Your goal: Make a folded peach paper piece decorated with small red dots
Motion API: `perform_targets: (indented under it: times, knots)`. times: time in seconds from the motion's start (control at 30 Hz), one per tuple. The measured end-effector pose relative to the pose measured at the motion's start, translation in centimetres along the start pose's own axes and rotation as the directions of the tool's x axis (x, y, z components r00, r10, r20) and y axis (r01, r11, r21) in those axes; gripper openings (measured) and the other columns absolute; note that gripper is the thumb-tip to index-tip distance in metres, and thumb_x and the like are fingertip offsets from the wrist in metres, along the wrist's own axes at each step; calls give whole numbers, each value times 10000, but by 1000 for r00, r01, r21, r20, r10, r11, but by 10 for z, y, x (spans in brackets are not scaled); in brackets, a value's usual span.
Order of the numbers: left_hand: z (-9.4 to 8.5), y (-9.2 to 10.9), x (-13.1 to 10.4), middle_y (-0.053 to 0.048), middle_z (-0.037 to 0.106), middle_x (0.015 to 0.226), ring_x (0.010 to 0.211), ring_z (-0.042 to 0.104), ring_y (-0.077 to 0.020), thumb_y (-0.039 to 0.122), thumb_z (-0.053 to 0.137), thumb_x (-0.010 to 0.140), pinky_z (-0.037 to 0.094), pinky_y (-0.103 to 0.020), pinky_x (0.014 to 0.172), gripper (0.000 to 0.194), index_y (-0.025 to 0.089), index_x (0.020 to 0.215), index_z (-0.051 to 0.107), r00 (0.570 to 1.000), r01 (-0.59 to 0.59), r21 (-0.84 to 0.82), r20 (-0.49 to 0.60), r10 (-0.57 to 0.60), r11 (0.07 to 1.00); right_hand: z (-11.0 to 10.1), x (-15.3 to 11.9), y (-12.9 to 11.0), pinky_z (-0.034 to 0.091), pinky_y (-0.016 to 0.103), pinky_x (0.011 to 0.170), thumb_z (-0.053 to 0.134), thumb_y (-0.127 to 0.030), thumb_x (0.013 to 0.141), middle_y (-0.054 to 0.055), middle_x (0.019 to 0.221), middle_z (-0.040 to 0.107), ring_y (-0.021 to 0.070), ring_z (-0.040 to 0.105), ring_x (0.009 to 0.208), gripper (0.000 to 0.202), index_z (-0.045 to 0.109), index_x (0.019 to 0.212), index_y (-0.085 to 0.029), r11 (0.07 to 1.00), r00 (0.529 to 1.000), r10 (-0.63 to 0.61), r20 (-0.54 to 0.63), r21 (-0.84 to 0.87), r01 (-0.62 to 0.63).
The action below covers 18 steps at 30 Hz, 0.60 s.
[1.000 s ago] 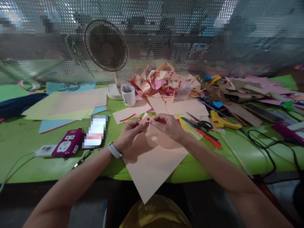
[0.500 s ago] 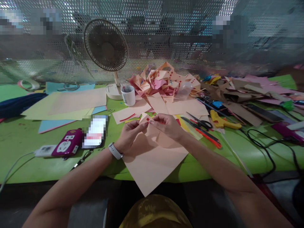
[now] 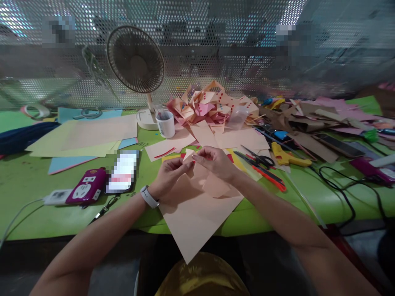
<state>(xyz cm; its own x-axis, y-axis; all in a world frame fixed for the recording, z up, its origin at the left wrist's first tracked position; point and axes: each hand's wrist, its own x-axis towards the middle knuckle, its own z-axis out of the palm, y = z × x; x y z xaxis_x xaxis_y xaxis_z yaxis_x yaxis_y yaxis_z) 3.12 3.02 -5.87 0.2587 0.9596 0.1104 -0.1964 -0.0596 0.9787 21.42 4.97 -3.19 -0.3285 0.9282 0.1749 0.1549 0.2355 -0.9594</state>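
Note:
A large peach paper sheet (image 3: 194, 222) lies at the front of the table, one corner pointing down past the edge. Above its far part, my left hand (image 3: 173, 172) pinches a small peach paper piece (image 3: 189, 157) between thumb and fingers. Close beside it, my right hand (image 3: 214, 162) has its fingers drawn together at the same piece, the fingertips nearly touching those of the left. A folded peach flap (image 3: 216, 187) rises below my right wrist. Bits of red and yellow paper show behind the hands.
A white cup (image 3: 166, 124) and a fan (image 3: 135, 61) stand behind, beside a heap of folded peach papers (image 3: 212, 102). Scissors (image 3: 262, 159), an orange cutter (image 3: 268, 176) and a yellow glue gun (image 3: 288, 157) lie right. A phone (image 3: 123, 170) and purple power bank (image 3: 88, 186) lie left.
The small piece has tilted between my fingers, and its red diamond mark no longer shows. My hands stay close together in nearly the same place. The view has shifted slightly.

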Motion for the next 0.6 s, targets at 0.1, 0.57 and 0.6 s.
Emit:
perform_targets:
  times: [0.1, 0.57, 0.6]
  knots:
    - [0, 1, 0, -31, 710, 724, 677, 598, -109, 430, 805, 750, 484, -227, 681, 275, 164, 718, 741, 1000, -15, 29, -1, 15, 999, 0, 0, 1, 439, 279, 708, 685, -518, 805, 1, 765, 618, 144, 542, 739, 342, 616, 783, -184, 1000, 1000, -15, 6, -15, 15]
    - [1, 0, 0, -21, 666, 704, 652, 575, -95, 449, 828, 710, 522, -233, 679, 316, 144, 755, 754, 996, 85, -10, -9, -85, 996, -5, -2, -2, 414, 271, 714, 613, -530, 875, 10, 789, 649, 157, 566, 748, 350, 637, 797, -190, 969, 993, -114, -35, -222, 103]
    - [0, -1, 0, -25, 672, 724, 672, 585, -101, 444, 829, 710, 535, -240, 692, 312, 147, 769, 759, 995, 96, -12, -3, -96, 995, -5, -2, -1, 405, 273, 699, 575, -524, 900, 11, 775, 642, 158, 559, 734, 353, 631, 796, -192, 958, 991, -128, -35, -262, 114]
